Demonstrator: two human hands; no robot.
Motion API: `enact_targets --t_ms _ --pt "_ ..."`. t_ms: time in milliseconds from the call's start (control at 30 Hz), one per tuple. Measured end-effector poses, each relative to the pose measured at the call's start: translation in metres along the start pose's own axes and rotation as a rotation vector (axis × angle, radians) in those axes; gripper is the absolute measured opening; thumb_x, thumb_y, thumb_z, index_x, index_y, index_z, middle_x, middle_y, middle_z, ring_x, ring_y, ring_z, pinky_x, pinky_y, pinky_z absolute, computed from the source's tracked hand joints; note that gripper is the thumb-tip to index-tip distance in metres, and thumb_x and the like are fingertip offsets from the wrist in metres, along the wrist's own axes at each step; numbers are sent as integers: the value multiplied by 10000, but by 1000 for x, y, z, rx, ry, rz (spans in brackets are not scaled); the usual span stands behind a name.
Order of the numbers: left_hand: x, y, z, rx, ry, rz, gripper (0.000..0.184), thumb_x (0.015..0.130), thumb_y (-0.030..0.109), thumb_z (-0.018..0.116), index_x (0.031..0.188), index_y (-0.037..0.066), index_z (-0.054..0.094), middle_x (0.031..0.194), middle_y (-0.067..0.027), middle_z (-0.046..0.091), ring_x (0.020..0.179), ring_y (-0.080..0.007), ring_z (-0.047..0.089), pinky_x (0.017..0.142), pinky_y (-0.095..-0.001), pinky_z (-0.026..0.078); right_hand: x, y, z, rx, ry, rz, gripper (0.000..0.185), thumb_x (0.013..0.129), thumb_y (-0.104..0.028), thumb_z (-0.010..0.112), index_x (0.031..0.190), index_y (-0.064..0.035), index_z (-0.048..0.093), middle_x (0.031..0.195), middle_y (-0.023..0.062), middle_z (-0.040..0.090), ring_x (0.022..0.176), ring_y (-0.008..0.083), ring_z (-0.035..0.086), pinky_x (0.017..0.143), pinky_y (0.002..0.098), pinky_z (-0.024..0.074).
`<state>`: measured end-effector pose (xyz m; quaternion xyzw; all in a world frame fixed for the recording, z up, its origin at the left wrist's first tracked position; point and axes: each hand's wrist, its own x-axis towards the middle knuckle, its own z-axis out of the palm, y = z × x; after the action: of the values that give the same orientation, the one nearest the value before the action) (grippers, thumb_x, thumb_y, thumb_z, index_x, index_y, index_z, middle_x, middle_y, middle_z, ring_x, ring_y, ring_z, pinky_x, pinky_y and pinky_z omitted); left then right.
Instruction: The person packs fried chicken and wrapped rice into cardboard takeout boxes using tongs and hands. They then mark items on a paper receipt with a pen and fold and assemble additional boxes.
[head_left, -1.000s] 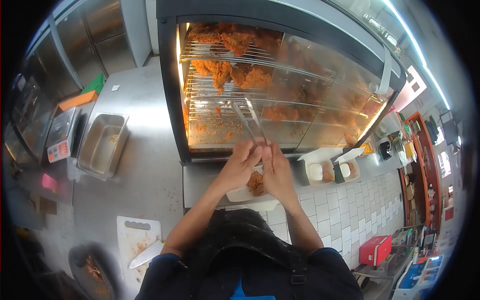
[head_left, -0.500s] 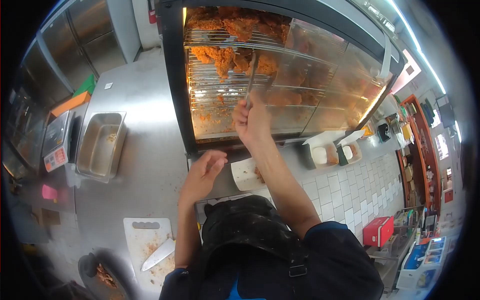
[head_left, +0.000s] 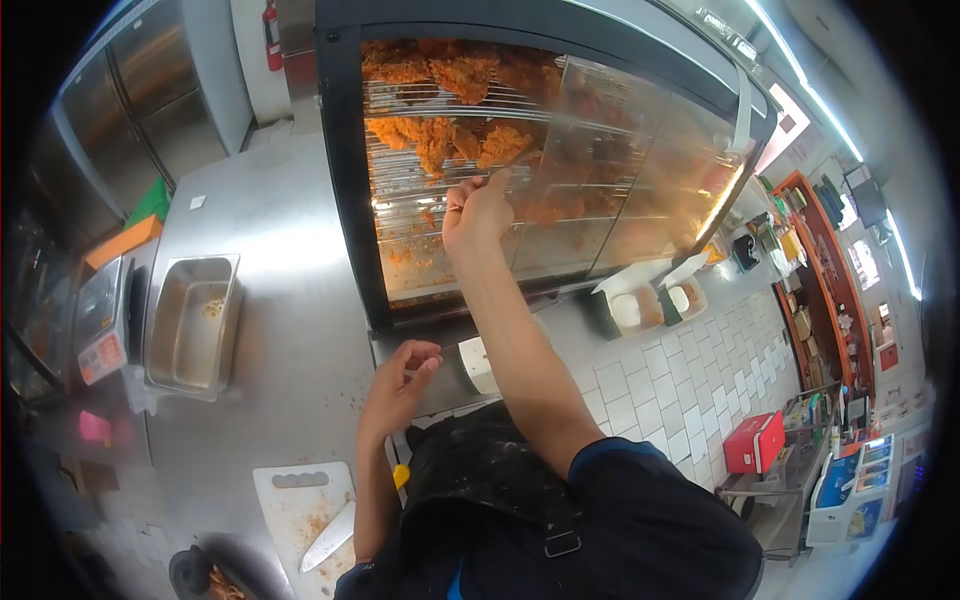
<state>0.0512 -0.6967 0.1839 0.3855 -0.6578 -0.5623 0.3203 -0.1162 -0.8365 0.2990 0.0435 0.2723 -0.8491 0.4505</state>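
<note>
My right hand [head_left: 480, 212] reaches into the open side of a glass-fronted warming cabinet [head_left: 345, 180], closed around metal tongs [head_left: 520, 156]. The tongs are mostly hidden by the hand and point toward a piece of fried chicken [head_left: 503, 147] on the middle wire rack; I cannot tell whether they touch it. More fried chicken [head_left: 462, 76] lies on the upper rack. My left hand [head_left: 400, 388], loosely curled and with nothing visible in it, hovers near a white paper box [head_left: 477, 366] in front of the cabinet. My right forearm partly covers this box.
On the steel counter [head_left: 290, 250] stand a deep metal pan [head_left: 190, 330] and a scale [head_left: 103, 340]. A knife [head_left: 328, 538] lies on a white cutting board [head_left: 290, 515]. Two filled boxes [head_left: 632, 312] sit at the cabinet's right. A red cooler [head_left: 754, 442] is farther right.
My right hand has moved deeper into the cabinet with the tongs, now nearer the middle rack. My left hand stays by the box, its fingers a little more curled. The view has shifted slightly.
</note>
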Motion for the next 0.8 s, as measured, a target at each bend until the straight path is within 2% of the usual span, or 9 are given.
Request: enact_targets --t_ms 167,233,333,367,433,533,667,767,800 --pt "0 0 -4 -4 -10 -25 262 968 191 577 1151 3 589 1018 -85 677 928 -161 611 770 -304 484 11 4 -10 -70 -201 202 344 1036 -338 478 871 -47 398 703 3 416 502 92 315 440 254 267" --pt "4 -2 -3 10 -18 -22 260 969 185 571 1153 2 589 1023 -94 674 942 -171 617 766 -304 487 0 8 -23 -226 -266 595 288 1035 -309 489 893 -67 426 721 2 405 533 63 331 416 214 249" --pt "3 1 -1 62 -44 -30 261 971 185 567 1156 3 589 1025 -101 672 945 -179 621 765 -305 493 1 10 -23 -407 -390 712 321 1024 -328 511 853 -76 411 699 -2 406 522 60 336 391 208 229" --pt "3 1 -3 66 -45 -29 261 971 185 567 1156 3 589 1025 -101 672 945 -179 621 765 -305 493 -10 8 -22 -403 -392 712 321 1024 -328 511 853 -76 411 699 -2 406 522 60 336 391 208 229" --pt "-3 -1 -4 45 -86 -66 266 972 196 566 1155 4 590 1027 -103 671 944 -189 623 767 -313 496 -46 3 -29 -535 -385 315 322 1019 -352 514 883 -80 409 700 3 414 510 62 322 388 201 223" --pt "-6 -12 -5 25 -52 -55 278 972 212 573 1156 4 591 1032 -99 672 936 -188 623 767 -318 498 -55 -15 -37 -420 -234 198 332 1015 -377 516 908 -81 410 705 9 421 502 62 317 389 199 220" --pt "-7 -12 -4 64 -59 -50 286 971 223 580 1157 5 591 1037 -96 672 942 -186 624 769 -320 498 18 -19 -37 -252 -224 357 336 1014 -387 514 917 -84 407 719 13 433 504 59 324 392 197 220" --pt "0 -7 -3 51 -93 -79 290 970 227 585 1157 5 591 1038 -96 672 943 -180 621 772 -316 496 22 -17 -11 -487 -387 435 351 1016 -389 508 908 -72 404 709 15 435 505 59 331 395 194 229" --pt "2 -12 -2 35 -90 -68 286 971 225 584 1157 7 591 1034 -96 672 940 -179 620 774 -314 494 26 -10 -11 -476 -486 744 326 1021 -372 501 912 -80 404 706 16 435 507 60 333 397 191 236"
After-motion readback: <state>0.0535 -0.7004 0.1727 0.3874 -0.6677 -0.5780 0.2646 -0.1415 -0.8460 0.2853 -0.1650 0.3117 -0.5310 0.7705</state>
